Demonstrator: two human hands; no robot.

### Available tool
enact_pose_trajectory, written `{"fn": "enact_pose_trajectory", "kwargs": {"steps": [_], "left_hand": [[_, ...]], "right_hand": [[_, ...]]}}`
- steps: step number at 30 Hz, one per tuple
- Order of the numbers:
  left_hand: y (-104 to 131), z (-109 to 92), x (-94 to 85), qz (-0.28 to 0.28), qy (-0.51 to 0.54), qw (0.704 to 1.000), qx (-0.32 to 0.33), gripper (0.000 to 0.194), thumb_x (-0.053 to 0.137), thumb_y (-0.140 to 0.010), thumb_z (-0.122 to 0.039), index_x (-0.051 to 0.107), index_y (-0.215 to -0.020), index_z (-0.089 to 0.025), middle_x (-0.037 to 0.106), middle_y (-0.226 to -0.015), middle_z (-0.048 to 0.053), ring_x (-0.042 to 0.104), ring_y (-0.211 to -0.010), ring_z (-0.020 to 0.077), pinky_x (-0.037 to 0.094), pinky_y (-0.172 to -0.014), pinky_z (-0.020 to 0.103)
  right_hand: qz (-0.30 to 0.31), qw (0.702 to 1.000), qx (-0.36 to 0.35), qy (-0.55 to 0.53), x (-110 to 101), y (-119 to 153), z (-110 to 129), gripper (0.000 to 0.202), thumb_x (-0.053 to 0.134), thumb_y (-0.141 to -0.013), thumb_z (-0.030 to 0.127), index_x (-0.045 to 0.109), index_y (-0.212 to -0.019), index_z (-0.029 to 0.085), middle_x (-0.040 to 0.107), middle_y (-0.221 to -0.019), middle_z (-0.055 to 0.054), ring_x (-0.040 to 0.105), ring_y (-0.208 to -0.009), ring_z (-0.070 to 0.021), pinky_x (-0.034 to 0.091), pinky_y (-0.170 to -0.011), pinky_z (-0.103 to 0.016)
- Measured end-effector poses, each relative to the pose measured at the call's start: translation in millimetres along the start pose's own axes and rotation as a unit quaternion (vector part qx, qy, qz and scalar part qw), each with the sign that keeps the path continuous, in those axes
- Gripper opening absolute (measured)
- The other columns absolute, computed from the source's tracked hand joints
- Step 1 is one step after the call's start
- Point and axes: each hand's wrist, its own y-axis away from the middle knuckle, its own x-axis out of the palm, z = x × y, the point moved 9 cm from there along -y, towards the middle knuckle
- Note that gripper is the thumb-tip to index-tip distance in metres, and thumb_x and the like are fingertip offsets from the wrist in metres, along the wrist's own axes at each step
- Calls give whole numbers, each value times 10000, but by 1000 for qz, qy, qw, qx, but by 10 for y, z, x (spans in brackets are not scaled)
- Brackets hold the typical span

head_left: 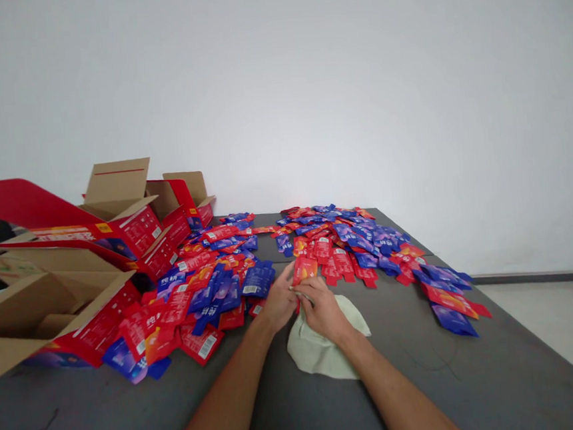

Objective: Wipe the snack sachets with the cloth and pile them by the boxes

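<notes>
My left hand (280, 300) is closed on the left side of a red and orange packet (305, 269), which stands up above my fingers. My right hand (321, 307) is closed in front of the packet's lower part, with a pale fold of cloth at its fingertips. The rest of this pale green cloth (324, 357) lies crumpled on the table under my right hand and wrist. Both hands meet at the packet, so its lower part is mostly hidden. Beside my left hand lies a heap of red and blue packets (194, 310).
Open red cardboard boxes (109, 311) line the left side of the dark grey table (410, 365). More red and blue packets (348, 236) spread across the back right. A few packets (451, 297) lie near the right edge. A white wall (306, 93) rises behind the table.
</notes>
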Motion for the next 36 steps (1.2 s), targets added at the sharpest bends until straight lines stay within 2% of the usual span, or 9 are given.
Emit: {"fn": "enact_pose_trajectory", "kwargs": {"steps": [3, 8, 11, 16, 19, 24, 30, 33, 36], "left_hand": [[45, -41, 49, 16, -6, 1000, -7, 912, 622, -560, -25, 441, -1431, -227, 653, -1250, 112, 660, -1004, 200, 502, -797, 272], [120, -28, 126, 38, -13, 999, -21, 844, 660, -595, -8, 506, -1399, -218, 608, -1342, 136, 609, -1163, 265, 514, -897, 337], [151, 14, 177, 61, -23, 998, -24, 845, 645, -612, 2, 502, -1409, -237, 588, -1376, 122, 573, -1229, 282, 502, -962, 390], [139, 21, 130, 49, -82, 995, -1, 788, 591, -647, -18, 511, -1406, -212, 606, -1358, 118, 537, -1276, 273, 468, -1020, 412], [109, -76, 37, 3, -112, 993, 45, 773, 543, -636, -17, 528, -1387, -200, 611, -1352, 113, 551, -1257, 253, 452, -1034, 390], [87, -217, -90, -59, -52, 993, 85, 846, 571, -610, -26, 461, -1422, -239, 610, -1350, 112, 637, -1109, 236, 523, -872, 330], [88, -142, -102, -44, -27, 998, 39, 849, 641, -598, -41, 479, -1407, -243, 668, -1246, 110, 685, -821, 174, 495, -622, 236], [90, -70, -57, -21, -49, 998, 22, 776, 616, -599, -25, 545, -1350, -204, 679, -1225, 111, 680, -943, 217, 526, -742, 295], [86, -58, -42, -19, -62, 997, 32, 755, 560, -583, 3, 577, -1312, -190, 660, -1269, 109, 640, -1082, 243, 515, -864, 337]], "right_hand": [[-34, 999, 19, 20, -66, -17, -37, 276, 493, -920, 133, 717, -1055, 219, 664, -1020, -94, 575, -976, -223, 490, -880, -381], [-129, 986, 68, 74, -381, -16, -158, 287, 484, -935, 170, 709, -1105, 222, 650, -1054, -100, 574, -1007, -233, 475, -923, -403], [-157, 979, 82, 101, -504, -1, -192, 288, 471, -947, 188, 706, -1113, 215, 642, -1073, -104, 567, -1018, -237, 465, -936, -411], [-104, 991, 39, 76, -339, -24, -102, 296, 465, -955, 180, 699, -1127, 240, 653, -1072, -91, 568, -1003, -230, 472, -919, -416], [-49, 998, 9, 45, -143, -36, 7, 291, 473, -941, 155, 716, -1075, 242, 667, -1022, -85, 574, -970, -227, 490, -876, -403], [-13, 1000, -8, 22, 15, -22, 113, 303, 469, -926, 119, 719, -1052, 235, 675, -1003, -86, 574, -946, -226, 498, -832, -385], [-70, 997, 24, 34, -185, -27, 8, 268, 478, -944, 157, 710, -1054, 235, 666, -1030, -83, 579, -986, -226, 481, -885, -389], [-114, 990, 61, 52, -367, -36, -95, 252, 484, -947, 176, 710, -1044, 227, 667, -1025, -86, 585, -984, -225, 471, -903, -393], [-126, 988, 70, 62, -429, -38, -137, 244, 490, -948, 186, 708, -1053, 216, 666, -1024, -90, 583, -991, -227, 465, -911, -394]]}}
